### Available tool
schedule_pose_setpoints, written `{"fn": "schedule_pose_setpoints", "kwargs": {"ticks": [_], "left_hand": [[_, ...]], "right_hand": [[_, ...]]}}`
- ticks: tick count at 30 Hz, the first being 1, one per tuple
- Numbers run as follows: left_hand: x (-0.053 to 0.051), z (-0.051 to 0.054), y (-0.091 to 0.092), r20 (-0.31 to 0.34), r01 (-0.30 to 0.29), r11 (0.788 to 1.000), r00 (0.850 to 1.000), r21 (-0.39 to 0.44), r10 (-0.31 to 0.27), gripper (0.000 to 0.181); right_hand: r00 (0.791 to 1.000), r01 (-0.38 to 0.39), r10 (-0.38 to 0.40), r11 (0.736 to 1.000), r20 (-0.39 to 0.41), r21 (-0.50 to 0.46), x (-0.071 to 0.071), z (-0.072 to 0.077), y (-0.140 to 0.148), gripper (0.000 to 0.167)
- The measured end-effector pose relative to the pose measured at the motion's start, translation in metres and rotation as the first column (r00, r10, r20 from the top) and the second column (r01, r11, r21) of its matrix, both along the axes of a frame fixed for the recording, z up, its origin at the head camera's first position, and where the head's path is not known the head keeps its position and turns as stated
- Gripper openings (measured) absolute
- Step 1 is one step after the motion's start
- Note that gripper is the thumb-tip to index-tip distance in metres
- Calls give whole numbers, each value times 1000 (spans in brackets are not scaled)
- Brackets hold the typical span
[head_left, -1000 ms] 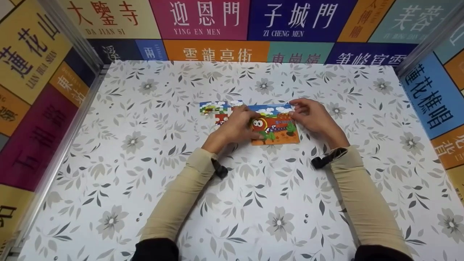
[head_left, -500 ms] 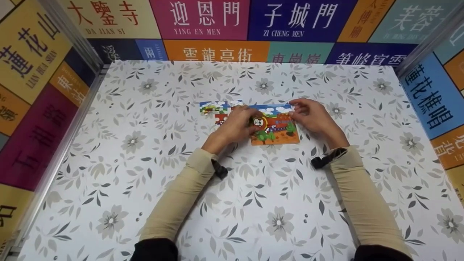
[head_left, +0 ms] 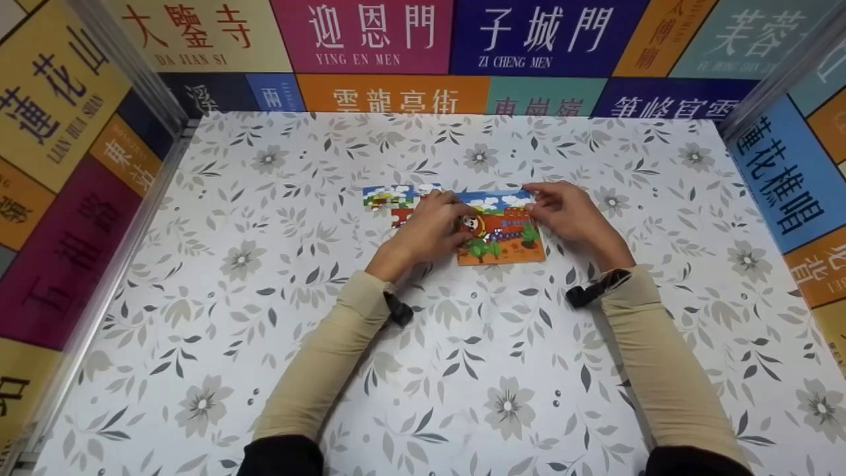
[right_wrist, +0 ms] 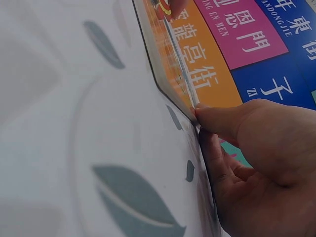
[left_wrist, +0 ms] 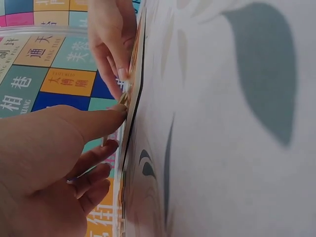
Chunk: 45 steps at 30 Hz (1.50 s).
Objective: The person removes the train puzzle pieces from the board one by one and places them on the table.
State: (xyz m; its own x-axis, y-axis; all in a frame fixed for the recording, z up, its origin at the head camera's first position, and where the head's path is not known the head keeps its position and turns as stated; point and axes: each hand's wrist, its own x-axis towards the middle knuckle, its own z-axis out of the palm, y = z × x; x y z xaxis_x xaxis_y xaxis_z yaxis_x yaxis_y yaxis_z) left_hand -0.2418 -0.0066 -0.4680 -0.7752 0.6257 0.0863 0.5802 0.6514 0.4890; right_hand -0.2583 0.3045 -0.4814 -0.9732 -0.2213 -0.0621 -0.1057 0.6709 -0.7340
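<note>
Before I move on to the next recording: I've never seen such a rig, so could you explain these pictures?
There is no robot: a person in beige sleeves works with a bare left hand and a bare right hand. The wide picture comes from a head-worn camera; the two close ones come from small black wrist cameras.

On the white table with grey flower print lie a flat rectangular board showing blue sky and orange ground and, left of it, some multicoloured jigsaw pieces.

The right hand holds the board's far right corner. The left hand is at its left side; whether it pinches a loose piece there, I cannot tell.
</note>
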Motion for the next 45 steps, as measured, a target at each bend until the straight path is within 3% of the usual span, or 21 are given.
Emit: {"fn": "schedule_pose_setpoints", "kwargs": {"ticks": [10,17,33,45], "left_hand": [[-4,0,-7,-78,-48,994,995,94,55,40],[-3,2,-18,-99,-86,981,990,174,104,41],[4,4,-55,-132,-155,963,974,222,187,40],[3,3,-85,-121,-208,948,963,242,242,43]], "right_hand": [[999,32,-32,999,19,-15,-1,0,-1,44],[999,28,-28,999,19,-20,-2,-1,0,44],[1000,17,-16,999,8,-29,-1,0,-1,44],[999,27,-27,999,18,-35,1,1,0,45]]}}
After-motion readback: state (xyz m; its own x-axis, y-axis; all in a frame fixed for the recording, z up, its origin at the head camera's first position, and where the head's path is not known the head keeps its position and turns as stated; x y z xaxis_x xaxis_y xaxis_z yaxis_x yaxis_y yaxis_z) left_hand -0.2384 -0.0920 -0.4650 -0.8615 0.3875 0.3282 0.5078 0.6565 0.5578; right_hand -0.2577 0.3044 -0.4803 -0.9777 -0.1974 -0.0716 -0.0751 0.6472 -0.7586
